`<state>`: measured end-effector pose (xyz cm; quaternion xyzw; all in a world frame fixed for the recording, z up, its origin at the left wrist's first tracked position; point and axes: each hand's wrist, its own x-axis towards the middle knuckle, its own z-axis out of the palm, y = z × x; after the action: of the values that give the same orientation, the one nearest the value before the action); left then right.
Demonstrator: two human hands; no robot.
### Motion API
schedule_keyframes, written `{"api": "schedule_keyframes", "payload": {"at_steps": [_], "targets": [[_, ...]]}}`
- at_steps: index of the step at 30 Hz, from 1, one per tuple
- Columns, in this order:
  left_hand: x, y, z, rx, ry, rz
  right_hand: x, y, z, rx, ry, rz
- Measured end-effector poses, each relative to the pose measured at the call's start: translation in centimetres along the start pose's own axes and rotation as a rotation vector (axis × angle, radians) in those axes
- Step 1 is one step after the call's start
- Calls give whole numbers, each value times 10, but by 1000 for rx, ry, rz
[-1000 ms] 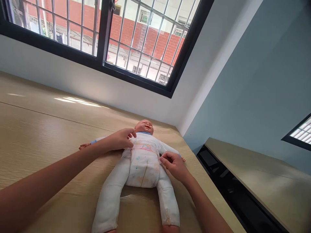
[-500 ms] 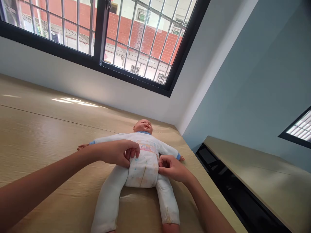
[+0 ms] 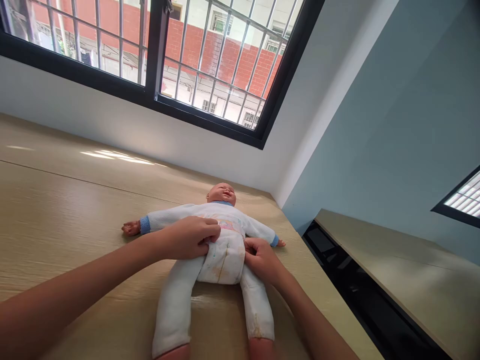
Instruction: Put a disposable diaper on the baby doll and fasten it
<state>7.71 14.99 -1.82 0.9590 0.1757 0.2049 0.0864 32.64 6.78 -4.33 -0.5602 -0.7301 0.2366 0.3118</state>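
A baby doll in a white suit lies on its back on a light wooden surface, head toward the window. It wears a diaper around its hips. My left hand lies on the diaper's left side at the waist, fingers curled and pinching the edge. My right hand grips the diaper's right side at the hip. The doll's arms are spread out and its legs point toward me.
A black-framed barred window runs along the wall behind the surface. To the right, a dark gap separates this surface from another wooden top beside a pale blue wall.
My left hand came down from the doll's chest to the diaper's waist. My right hand slid lower along the diaper's right side. The doll shifted a little away from me.
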Motion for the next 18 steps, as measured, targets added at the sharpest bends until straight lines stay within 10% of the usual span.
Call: {"api": "schedule_keyframes", "payload": {"at_steps": [9,18], "targets": [[-13,4,-22,-152,-89,-68,-5,8,-39,245,-322,170],[-35,13,4,-279,44,-237,-3,34,-33,326,-482,239]]}}
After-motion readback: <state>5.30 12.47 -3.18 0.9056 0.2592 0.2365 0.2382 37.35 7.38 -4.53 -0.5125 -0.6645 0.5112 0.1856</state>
